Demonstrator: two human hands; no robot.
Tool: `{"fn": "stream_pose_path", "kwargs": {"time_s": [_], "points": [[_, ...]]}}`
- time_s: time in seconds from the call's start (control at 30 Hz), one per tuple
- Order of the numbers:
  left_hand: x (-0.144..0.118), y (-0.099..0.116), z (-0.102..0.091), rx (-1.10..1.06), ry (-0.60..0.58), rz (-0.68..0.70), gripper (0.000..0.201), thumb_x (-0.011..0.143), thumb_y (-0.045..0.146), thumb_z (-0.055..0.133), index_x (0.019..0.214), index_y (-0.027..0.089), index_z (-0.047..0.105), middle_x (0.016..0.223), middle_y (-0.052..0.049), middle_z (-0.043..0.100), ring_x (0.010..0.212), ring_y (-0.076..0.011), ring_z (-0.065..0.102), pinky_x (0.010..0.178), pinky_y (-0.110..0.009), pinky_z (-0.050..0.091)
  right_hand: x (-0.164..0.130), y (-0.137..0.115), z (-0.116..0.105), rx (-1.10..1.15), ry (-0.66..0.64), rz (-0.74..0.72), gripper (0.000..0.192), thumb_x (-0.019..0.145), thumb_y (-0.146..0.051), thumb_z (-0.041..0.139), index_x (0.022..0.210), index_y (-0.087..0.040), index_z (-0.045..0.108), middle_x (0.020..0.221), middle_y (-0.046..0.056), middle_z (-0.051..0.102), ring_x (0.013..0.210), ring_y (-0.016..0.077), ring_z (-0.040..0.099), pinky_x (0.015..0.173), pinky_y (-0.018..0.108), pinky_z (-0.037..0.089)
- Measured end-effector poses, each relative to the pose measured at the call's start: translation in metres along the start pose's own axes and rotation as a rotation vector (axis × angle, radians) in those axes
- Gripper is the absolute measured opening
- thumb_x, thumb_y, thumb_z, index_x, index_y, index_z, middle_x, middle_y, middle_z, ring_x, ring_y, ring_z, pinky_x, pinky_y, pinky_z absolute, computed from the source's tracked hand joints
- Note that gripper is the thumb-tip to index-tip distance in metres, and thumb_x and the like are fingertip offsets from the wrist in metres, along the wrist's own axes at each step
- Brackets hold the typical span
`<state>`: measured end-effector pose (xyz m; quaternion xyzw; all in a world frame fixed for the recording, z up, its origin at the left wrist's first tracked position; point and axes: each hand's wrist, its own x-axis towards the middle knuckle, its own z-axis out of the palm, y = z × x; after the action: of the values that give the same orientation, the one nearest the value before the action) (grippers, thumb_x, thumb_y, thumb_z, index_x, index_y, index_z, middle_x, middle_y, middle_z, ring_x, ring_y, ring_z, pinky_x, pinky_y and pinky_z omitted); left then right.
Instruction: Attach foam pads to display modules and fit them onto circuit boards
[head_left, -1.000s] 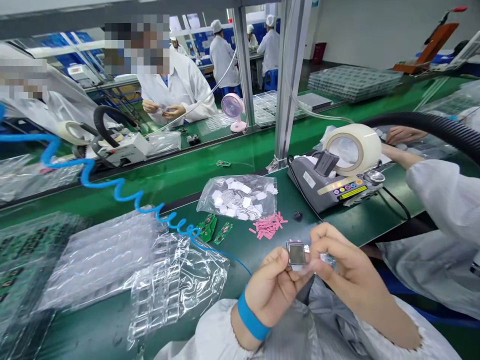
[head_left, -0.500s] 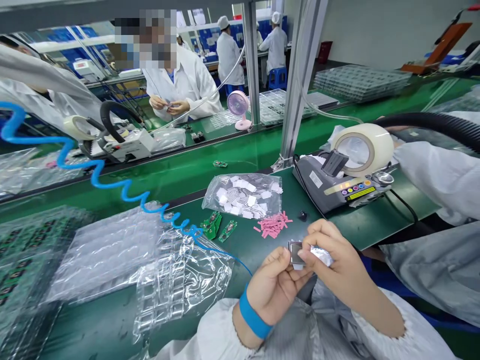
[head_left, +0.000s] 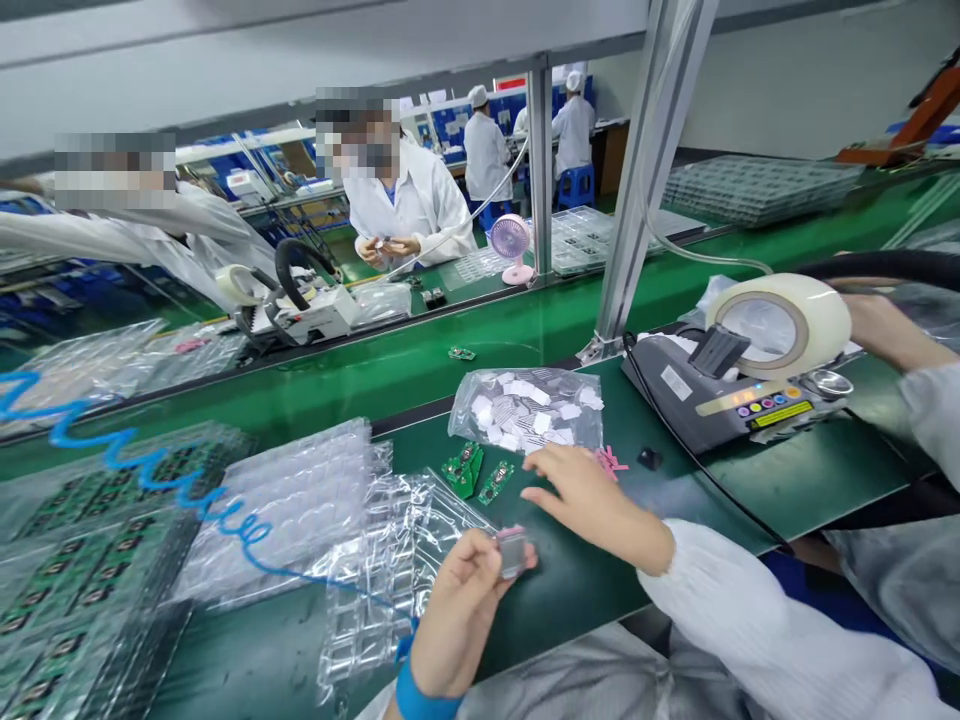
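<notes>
My left hand (head_left: 474, 588), with a blue wrist strap (head_left: 424, 694), pinches a small square display screen (head_left: 513, 554) by its left edge. A bit of pink shows along the screen's top edge. Above and to the right, my right hand (head_left: 581, 488) is stretched over the bench with fingers apart and nothing visible in it. Pink strips (head_left: 612, 462) lie just beyond this hand, which partly covers their pile. Left of its fingertips is a green circuit board (head_left: 496, 482), beside several more stacked boards (head_left: 463, 469).
A plastic bag of white pieces (head_left: 526, 408) lies behind the hands. A tape roll (head_left: 780, 325) stands on a grey device (head_left: 690, 400) at right. Clear trays (head_left: 281, 510) and boards in trays (head_left: 82, 590) fill the left. A co-worker (head_left: 405, 195) sits across the green conveyor belt (head_left: 390, 368).
My right hand has let go of the screen and moved forward and left to the pink strips. My left hand has shifted left with the screen. The camera view has turned slightly.
</notes>
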<state>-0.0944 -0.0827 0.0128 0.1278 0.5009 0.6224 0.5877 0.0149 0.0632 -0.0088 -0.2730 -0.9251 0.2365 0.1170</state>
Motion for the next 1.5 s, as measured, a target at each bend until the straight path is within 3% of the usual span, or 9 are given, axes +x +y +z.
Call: {"fn": "stream_pose_path", "kwargs": {"time_s": [0.2,0.43,0.57,0.67,0.9,1.0,1.1,1.27,1.5], "points": [[-0.006,0.008,-0.033,0.064,0.187,0.094,0.021,0.071,0.035,0.068,0.073,0.019,0.055,0.086,-0.003,0.069,0.091,-0.0217,0.065,0.092,-0.040,0.043,0.063,0.005,0.048,-0.114,-0.201,-0.155,0.018,0.083,-0.022,0.060,0.099,-0.014,0.058,0.110,0.007,0.057,0.101,0.0214,0.054,0.084,0.041,0.045],[-0.003,0.009,-0.035,0.353,0.243,0.270,0.020,0.069,0.035,0.069,0.081,0.019,0.065,0.087,-0.004,0.067,0.085,-0.0202,0.062,0.083,-0.032,0.047,0.047,0.023,0.044,0.036,-0.240,-0.137,0.020,0.084,-0.033,0.058,0.087,-0.014,0.059,0.091,0.003,0.061,0.083,0.0160,0.058,0.075,0.036,0.048],[0.001,0.010,-0.023,0.491,0.240,0.361,0.017,0.069,0.031,0.069,0.082,0.020,0.066,0.089,-0.006,0.066,0.090,-0.0224,0.060,0.083,-0.031,0.046,0.014,0.033,0.020,0.249,-0.092,-0.038,0.019,0.077,-0.029,0.064,0.088,-0.015,0.057,0.078,0.000,0.059,0.069,0.0132,0.057,0.061,0.026,0.048],[0.006,0.001,-0.012,0.581,0.198,0.412,0.022,0.067,0.026,0.070,0.088,0.022,0.067,0.094,-0.006,0.067,0.092,-0.0236,0.060,0.084,-0.030,0.045,-0.019,0.024,-0.008,0.387,0.068,0.012,0.024,0.083,-0.027,0.057,0.103,-0.016,0.053,0.090,0.004,0.059,0.078,0.0142,0.059,0.063,0.025,0.049],[0.007,-0.018,0.034,0.620,0.001,0.419,0.050,0.060,0.019,0.075,0.107,0.028,0.063,0.099,-0.006,0.069,0.089,-0.0247,0.062,0.083,-0.031,0.047,-0.084,-0.018,-0.042,0.500,0.448,-0.165,0.024,0.085,-0.024,0.057,0.108,-0.027,0.060,0.091,0.004,0.057,0.081,0.0156,0.056,0.070,0.029,0.049],[0.005,-0.020,0.058,0.449,0.007,0.415,0.053,0.061,0.020,0.074,0.110,0.031,0.059,0.095,-0.004,0.068,0.085,-0.0227,0.062,0.076,-0.029,0.049,-0.097,-0.017,-0.045,0.511,0.506,-0.158,0.028,0.086,-0.030,0.054,0.114,-0.030,0.057,0.092,0.004,0.058,0.081,0.0160,0.057,0.068,0.028,0.050],[0.005,-0.021,0.075,0.261,-0.088,0.269,0.054,0.058,0.022,0.076,0.109,0.030,0.058,0.090,-0.002,0.065,0.078,-0.0190,0.062,0.067,-0.025,0.050,-0.106,-0.012,-0.048,0.578,0.581,-0.111,0.027,0.084,-0.035,0.059,0.110,-0.030,0.059,0.091,0.004,0.059,0.081,0.0159,0.058,0.069,0.028,0.050],[0.009,-0.027,0.087,0.113,-0.199,0.105,0.043,0.051,0.027,0.082,0.091,0.023,0.067,0.081,-0.002,0.063,0.071,-0.0137,0.059,0.062,-0.019,0.047,-0.120,-0.007,-0.049,0.684,0.626,-0.131,0.024,0.083,-0.037,0.059,0.106,-0.030,0.062,0.090,0.004,0.057,0.076,0.0152,0.059,0.065,0.027,0.051],[0.006,-0.027,0.088,0.367,-0.300,0.373,0.030,0.061,0.022,0.076,0.090,0.026,0.072,0.097,-0.006,0.068,0.097,-0.0231,0.057,0.085,-0.030,0.044,-0.137,-0.003,-0.056,0.535,0.655,-0.134,0.028,0.083,-0.027,0.059,0.111,-0.031,0.062,0.094,0.005,0.057,0.080,0.0167,0.058,0.061,0.027,0.050]]}}
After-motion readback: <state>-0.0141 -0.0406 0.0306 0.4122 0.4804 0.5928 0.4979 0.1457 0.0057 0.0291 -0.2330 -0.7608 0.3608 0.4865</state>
